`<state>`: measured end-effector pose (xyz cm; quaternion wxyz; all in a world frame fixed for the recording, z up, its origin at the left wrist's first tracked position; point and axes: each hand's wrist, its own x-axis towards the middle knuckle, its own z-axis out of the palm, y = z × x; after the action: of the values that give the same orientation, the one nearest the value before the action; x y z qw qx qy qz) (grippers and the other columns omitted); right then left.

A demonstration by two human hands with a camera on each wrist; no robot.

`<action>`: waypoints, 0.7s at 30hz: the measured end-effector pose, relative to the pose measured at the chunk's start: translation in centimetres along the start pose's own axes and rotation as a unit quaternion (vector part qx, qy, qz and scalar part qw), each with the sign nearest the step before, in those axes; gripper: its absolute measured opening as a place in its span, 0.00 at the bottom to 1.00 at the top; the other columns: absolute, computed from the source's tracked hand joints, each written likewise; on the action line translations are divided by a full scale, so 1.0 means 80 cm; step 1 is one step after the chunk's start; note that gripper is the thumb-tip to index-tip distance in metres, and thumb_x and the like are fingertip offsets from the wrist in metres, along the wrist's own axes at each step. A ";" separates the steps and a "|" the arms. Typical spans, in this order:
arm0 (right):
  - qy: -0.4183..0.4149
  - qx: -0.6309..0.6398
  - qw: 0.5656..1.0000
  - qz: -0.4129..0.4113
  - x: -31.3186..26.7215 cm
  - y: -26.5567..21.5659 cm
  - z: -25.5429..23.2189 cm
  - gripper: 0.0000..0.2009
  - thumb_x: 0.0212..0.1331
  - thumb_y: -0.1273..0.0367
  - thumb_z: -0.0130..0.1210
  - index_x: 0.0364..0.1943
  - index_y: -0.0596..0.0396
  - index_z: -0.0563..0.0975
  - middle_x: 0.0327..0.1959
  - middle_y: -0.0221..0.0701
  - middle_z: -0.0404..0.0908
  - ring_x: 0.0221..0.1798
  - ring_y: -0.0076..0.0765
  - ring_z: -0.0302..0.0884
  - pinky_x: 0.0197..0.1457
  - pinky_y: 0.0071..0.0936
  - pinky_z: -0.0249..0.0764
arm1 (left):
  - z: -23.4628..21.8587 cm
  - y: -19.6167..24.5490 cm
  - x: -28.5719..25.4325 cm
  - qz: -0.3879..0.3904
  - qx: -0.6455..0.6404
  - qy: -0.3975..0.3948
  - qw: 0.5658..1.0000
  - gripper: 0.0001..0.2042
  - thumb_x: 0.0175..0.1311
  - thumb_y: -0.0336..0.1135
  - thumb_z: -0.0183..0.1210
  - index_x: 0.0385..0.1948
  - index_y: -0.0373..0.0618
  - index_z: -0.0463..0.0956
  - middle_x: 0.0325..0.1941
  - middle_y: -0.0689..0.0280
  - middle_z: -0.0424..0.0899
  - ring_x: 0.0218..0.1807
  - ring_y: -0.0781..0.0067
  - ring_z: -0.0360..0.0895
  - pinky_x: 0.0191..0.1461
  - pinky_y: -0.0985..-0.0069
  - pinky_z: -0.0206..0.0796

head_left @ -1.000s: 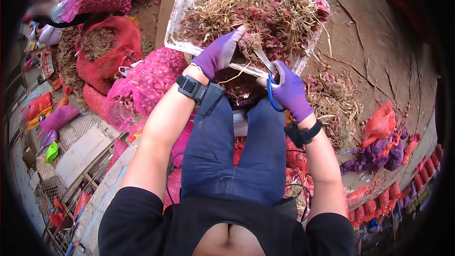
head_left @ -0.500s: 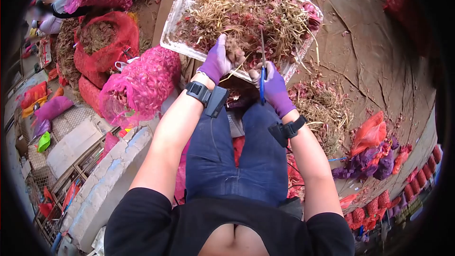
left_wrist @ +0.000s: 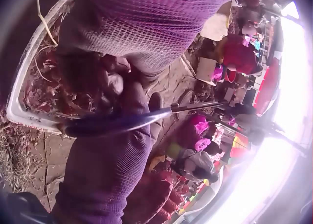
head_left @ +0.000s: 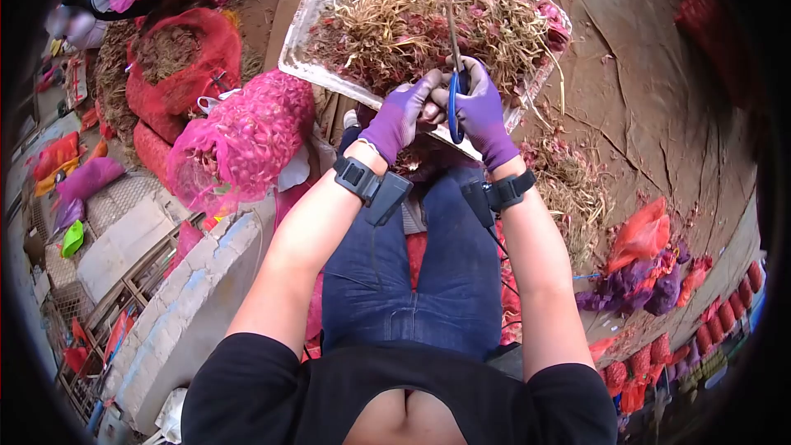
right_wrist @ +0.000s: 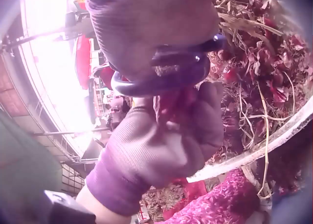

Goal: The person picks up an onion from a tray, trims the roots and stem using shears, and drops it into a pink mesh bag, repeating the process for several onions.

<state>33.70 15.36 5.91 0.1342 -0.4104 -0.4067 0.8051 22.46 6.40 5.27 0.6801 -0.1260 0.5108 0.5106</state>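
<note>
Purple-gloved, my left hand [head_left: 399, 122] holds small reddish bulbs [head_left: 430, 111] over the near edge of a white tray [head_left: 329, 82]. The right hand [head_left: 482, 115], gloved alike, grips blue-handled scissors [head_left: 453, 107], whose blades point away over the tray. Both hands meet at the bulbs. In the left wrist view the bulbs [left_wrist: 115, 83] show beneath the left hand [left_wrist: 146, 33], beside the right hand [left_wrist: 105, 170] and the scissors [left_wrist: 132, 122]. The left fingers partly cover something dark red [right_wrist: 178, 104] in the right wrist view, below the scissor handles [right_wrist: 161, 79].
Dry stalks [head_left: 371, 16] and red skins fill the tray. A pink mesh sack [head_left: 247, 136] and an open red sack [head_left: 202, 86] stand left. More stalks [head_left: 577, 189] lie on the ground at right, near red and purple bags [head_left: 643, 235]. A concrete ledge [head_left: 189, 305] is lower left.
Both hands have come together. The loose clump of dry stalks that the left hand held is no longer in it; bulbs now show there. The scissors, still in the right hand, have moved up slightly.
</note>
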 end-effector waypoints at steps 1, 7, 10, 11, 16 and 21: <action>-0.016 0.056 0.998 0.035 0.000 -0.003 0.000 0.27 0.49 0.78 0.61 0.54 0.58 0.64 0.39 0.33 0.77 0.35 0.25 0.78 0.34 0.18 0.75 | 0.002 0.000 -0.001 0.041 -0.010 -0.021 0.999 0.15 0.67 0.48 0.51 0.32 0.44 0.73 0.12 0.77 0.61 0.17 0.86 0.61 0.20 0.85 0.52; 0.110 0.047 0.993 0.000 -0.001 0.019 0.013 0.27 0.48 0.77 0.61 0.54 0.60 0.63 0.34 0.31 0.77 0.34 0.26 0.77 0.40 0.19 0.74 | 0.005 -0.007 0.024 0.121 -0.017 0.103 0.987 0.10 0.65 0.38 0.53 0.25 0.45 0.69 0.12 0.76 0.62 0.12 0.85 0.58 0.15 0.84 0.48; 0.105 0.006 0.994 -0.041 -0.004 0.016 0.020 0.29 0.45 0.79 0.61 0.55 0.58 0.64 0.33 0.30 0.76 0.32 0.22 0.75 0.36 0.18 0.73 | -0.006 -0.005 0.031 0.114 -0.034 0.107 0.987 0.12 0.57 0.34 0.62 0.35 0.42 0.68 0.19 0.70 0.71 0.12 0.83 0.62 0.14 0.84 0.51; 0.107 -0.082 0.987 -0.089 -0.006 0.017 0.021 0.27 0.46 0.78 0.59 0.54 0.58 0.65 0.32 0.29 0.76 0.32 0.22 0.75 0.37 0.19 0.73 | -0.010 -0.004 0.030 0.105 -0.030 0.076 0.991 0.11 0.58 0.34 0.61 0.34 0.42 0.69 0.19 0.69 0.71 0.12 0.83 0.62 0.14 0.83 0.51; 0.113 -0.040 0.986 -0.112 -0.028 -0.005 0.028 0.26 0.47 0.77 0.59 0.54 0.58 0.65 0.29 0.28 0.76 0.30 0.21 0.74 0.35 0.18 0.70 | -0.011 0.020 0.021 0.067 -0.035 -0.058 0.995 0.11 0.62 0.37 0.57 0.23 0.42 0.72 0.17 0.70 0.71 0.12 0.82 0.62 0.14 0.82 0.52; 0.177 0.041 0.978 -0.104 -0.053 -0.014 0.044 0.28 0.47 0.78 0.60 0.55 0.61 0.63 0.30 0.28 0.75 0.30 0.20 0.72 0.35 0.16 0.68 | -0.021 0.028 0.006 0.173 0.313 -0.077 0.931 0.12 0.65 0.25 0.49 0.49 0.44 0.72 0.33 0.67 0.73 0.30 0.81 0.71 0.30 0.86 0.65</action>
<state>33.50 11.80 10.25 0.3034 -0.4960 -0.3836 0.7175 19.70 6.51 4.93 0.6237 0.2232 0.6045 0.4424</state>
